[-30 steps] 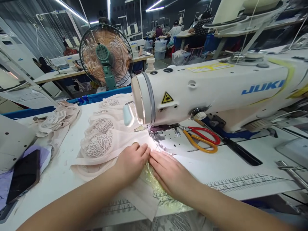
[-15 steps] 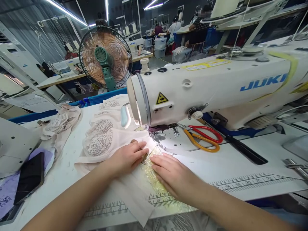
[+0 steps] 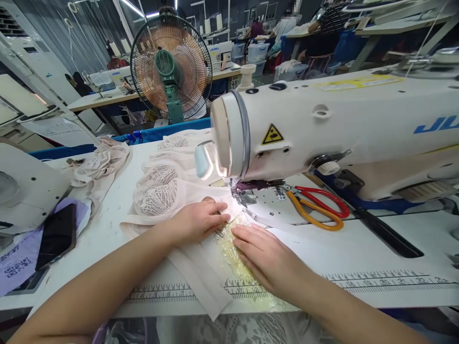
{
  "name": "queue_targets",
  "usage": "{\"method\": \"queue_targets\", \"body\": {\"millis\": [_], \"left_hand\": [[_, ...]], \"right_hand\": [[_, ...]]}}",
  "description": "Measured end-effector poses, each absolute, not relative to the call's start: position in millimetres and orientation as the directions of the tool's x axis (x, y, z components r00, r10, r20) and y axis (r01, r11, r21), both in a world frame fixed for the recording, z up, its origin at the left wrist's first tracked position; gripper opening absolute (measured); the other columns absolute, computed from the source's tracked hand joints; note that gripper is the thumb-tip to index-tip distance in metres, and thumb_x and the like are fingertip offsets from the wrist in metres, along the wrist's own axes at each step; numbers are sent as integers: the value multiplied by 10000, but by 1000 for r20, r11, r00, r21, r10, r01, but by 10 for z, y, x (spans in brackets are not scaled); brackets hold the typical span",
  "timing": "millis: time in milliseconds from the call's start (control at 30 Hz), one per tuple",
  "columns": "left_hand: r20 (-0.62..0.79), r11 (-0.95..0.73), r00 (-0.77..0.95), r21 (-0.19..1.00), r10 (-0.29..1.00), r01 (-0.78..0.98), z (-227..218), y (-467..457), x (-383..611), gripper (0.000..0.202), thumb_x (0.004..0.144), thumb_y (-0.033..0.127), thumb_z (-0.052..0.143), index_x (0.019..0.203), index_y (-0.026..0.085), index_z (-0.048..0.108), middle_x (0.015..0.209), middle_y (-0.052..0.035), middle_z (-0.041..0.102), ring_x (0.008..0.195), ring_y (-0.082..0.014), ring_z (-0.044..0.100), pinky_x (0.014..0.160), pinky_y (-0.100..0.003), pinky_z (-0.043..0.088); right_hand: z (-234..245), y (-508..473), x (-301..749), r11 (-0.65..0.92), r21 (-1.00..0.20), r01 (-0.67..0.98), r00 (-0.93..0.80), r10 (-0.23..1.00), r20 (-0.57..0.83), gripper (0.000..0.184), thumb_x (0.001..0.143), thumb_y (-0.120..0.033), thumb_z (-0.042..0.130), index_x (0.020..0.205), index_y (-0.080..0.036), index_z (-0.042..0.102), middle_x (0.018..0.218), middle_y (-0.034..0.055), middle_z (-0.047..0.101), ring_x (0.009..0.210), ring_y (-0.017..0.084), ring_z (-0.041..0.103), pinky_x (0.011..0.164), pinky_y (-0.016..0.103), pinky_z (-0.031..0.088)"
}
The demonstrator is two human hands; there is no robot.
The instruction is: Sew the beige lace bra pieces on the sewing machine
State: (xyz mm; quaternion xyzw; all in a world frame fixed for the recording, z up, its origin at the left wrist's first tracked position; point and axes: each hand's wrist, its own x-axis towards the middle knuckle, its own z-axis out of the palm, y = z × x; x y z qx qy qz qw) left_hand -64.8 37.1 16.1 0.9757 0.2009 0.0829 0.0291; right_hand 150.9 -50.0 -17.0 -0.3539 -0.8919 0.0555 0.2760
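Note:
A pale pink bra (image 3: pixel 158 196) with lace-patterned cups lies left of the sewing machine's needle area (image 3: pixel 234 188), its wing running under the presser foot. My left hand (image 3: pixel 199 220) is closed on the bra fabric just in front of the needle, fingers bent down and the thumb partly hidden. To its right, my right hand (image 3: pixel 267 253) lies flat, fingers stretched out and close together. It rests on a shiny yellowish transparent strip (image 3: pixel 233 253) on the table. A loose fabric band (image 3: pixel 204 286) hangs toward the front edge.
Red-and-orange-handled snips (image 3: pixel 319 208) and a black-handled tool (image 3: pixel 389 231) lie right of the needle. A phone (image 3: pixel 57 234) sits at left, near piled garments (image 3: pixel 100 165). Behind the table stands a fan (image 3: pixel 172 67). A ruler tape (image 3: pixel 380 282) runs along the front edge.
The view has shifted, so the machine and table sit farther right in the picture. Both hands keep nearly the same places on the fabric and strip.

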Motion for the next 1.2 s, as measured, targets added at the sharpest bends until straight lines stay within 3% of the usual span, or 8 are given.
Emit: {"method": "queue_targets", "body": {"millis": [800, 1200], "left_hand": [[150, -926, 914, 61, 377, 372, 145, 485, -634, 296, 956, 263, 365, 1118, 154, 587, 1161, -129, 585, 905, -195, 543, 745, -311, 500], [112, -924, 918, 87, 382, 373, 151, 471, -651, 295, 934, 247, 423, 1163, 174, 594, 1218, -144, 559, 926, -206, 549, 746, -329, 507]], "right_hand": [[-224, -511, 1511, 735, -306, 605, -573, 669, 473, 272, 876, -128, 425, 1081, -155, 601, 1162, 126, 634, 1103, 239, 575, 977, 470, 458], [-205, -504, 1508, 738, -312, 598, -576, 667, 473, 273, 871, -115, 425, 1073, -155, 604, 1144, 125, 642, 1093, 236, 582, 970, 466, 466]]}}
